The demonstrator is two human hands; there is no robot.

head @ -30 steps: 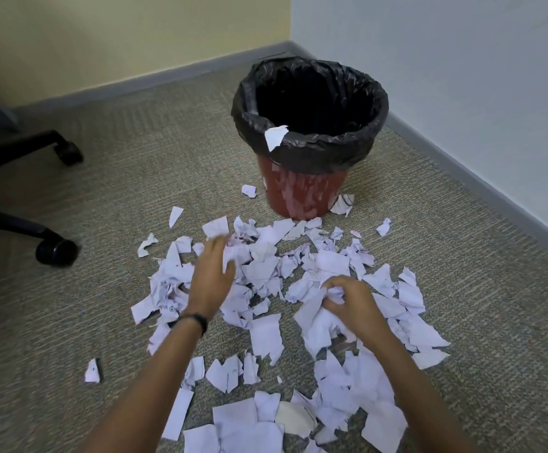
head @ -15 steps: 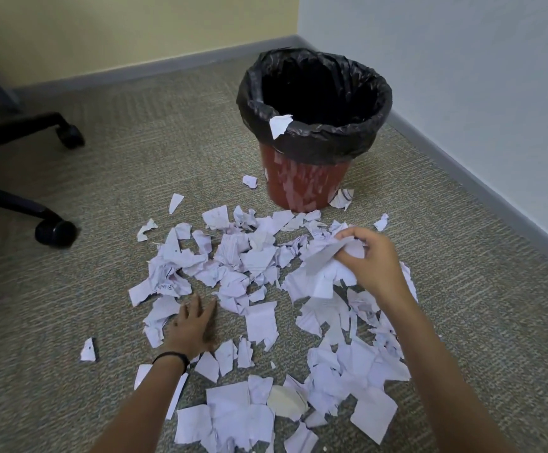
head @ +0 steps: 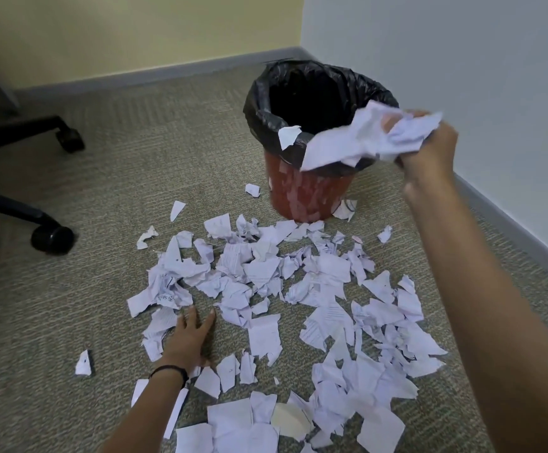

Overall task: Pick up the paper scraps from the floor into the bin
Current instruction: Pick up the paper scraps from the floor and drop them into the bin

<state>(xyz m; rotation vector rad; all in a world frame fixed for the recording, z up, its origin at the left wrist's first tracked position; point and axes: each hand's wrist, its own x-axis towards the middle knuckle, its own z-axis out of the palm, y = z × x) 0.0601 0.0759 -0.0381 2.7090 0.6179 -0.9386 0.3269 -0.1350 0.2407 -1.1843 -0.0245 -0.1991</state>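
Observation:
A red bin lined with a black bag stands on the carpet near the room's corner. One white scrap hangs on its near rim. My right hand grips a crumpled bunch of paper scraps, raised at the bin's right rim. Many white paper scraps lie scattered over the carpet in front of the bin. My left hand rests flat on the carpet among them, fingers spread, holding nothing.
An office chair's black legs with two castors stand at the left. Grey skirting runs along the white wall at the right, close behind the bin. A lone scrap lies at the left of the pile.
My right hand has lifted a bunch of scraps from the pile up to the bin's rim. My left hand drew back toward me and settled flat on the carpet.

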